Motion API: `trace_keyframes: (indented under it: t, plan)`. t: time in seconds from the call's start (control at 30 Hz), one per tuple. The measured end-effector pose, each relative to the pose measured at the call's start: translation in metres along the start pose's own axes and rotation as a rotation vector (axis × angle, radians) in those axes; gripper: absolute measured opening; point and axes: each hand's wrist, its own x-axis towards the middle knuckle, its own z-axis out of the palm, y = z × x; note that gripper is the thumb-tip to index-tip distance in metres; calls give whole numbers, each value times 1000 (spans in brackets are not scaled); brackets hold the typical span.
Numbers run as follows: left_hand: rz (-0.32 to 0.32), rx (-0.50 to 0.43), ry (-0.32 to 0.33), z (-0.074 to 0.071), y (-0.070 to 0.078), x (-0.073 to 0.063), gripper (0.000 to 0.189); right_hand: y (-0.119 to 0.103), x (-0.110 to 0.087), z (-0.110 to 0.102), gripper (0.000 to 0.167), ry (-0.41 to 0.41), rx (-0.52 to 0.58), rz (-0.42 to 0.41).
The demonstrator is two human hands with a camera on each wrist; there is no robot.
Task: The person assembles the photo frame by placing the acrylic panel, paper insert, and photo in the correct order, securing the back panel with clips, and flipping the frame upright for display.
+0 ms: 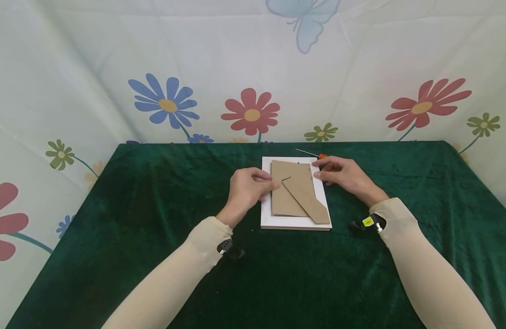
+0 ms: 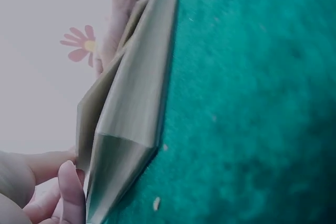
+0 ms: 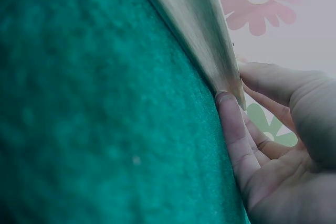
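A white picture frame [image 1: 294, 222] lies back side up on the cloth. Within its border is a brown backing board [image 1: 287, 203], with a flat stand leg [image 1: 308, 201] slanting across toward the near right corner. In the left wrist view, a brown panel [image 2: 93, 109] stands raised out of the frame. My left hand [image 1: 246, 187] pinches the backing board at its left edge between thumb and fingers; the fingertips are partly hidden. With thumb above and fingers at the side, my right hand [image 1: 345, 176] grips the frame's far right edge.
Behind the frame lies a screwdriver [image 1: 322, 156] with an orange-red handle, partly hidden by the right hand. Dark green cloth [image 1: 154, 274] covers the table. A flowered curtain [image 1: 220, 55] hangs along the back. Each wrist wears a strapped device.
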Motion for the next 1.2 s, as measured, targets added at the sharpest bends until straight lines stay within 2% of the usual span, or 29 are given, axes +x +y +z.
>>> trace_keyframes:
  t: [0.1,0.27,0.77,1.03,1.2]
  plan:
    - [-27,-34,8,0,0,0,22,0,1,0,56,-2,0,-2]
    - [-29,-30,7,0,-1,0,22,-1,2,0,56,-2,-2,-4]
    - [107,55,17,3,-2,-1,21,2,1,0,56,3,-8,0]
    - [125,93,12,3,-1,-2,22,1,0,0,57,3,-5,-3]
    - [119,90,0,1,-4,-1,24,1,1,1,57,1,3,-5]
